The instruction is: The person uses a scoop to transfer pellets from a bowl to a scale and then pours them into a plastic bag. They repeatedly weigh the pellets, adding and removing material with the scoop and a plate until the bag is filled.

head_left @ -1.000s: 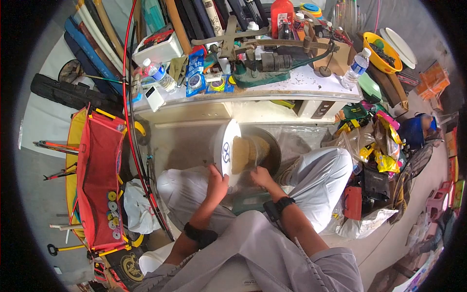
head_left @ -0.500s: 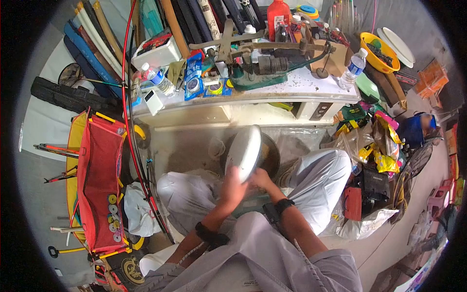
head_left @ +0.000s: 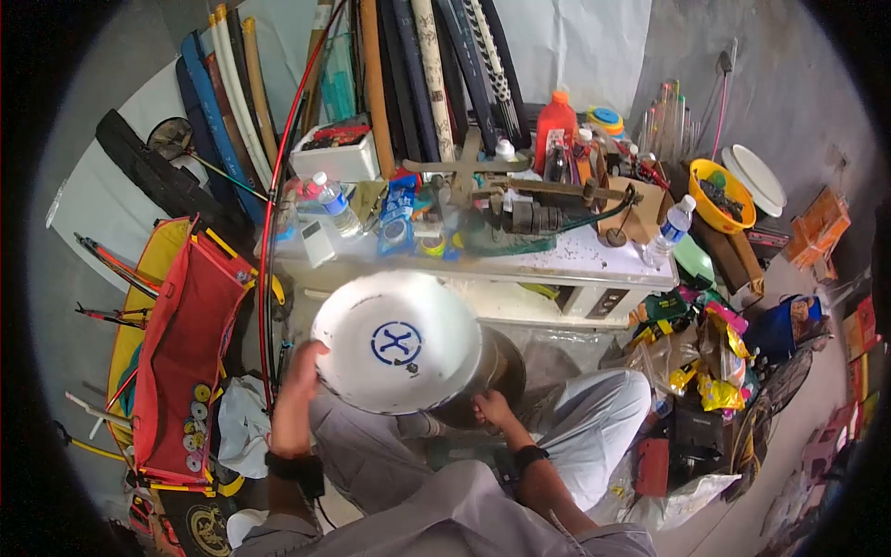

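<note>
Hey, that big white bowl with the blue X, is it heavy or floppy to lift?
Probably light: the left hand seems to hold the white bowl up by its rim alone. Likely stiff, since the round rim shows no sag. Gripped at one edge, it may swing.

Single head-mounted fisheye, looking forward and down from above own lap (head_left: 380, 455). Very near the white bowl (head_left: 399, 339); facing cluttered white bench (head_left: 594, 260) and grey wall (head_left: 798, 102) beyond.
</note>
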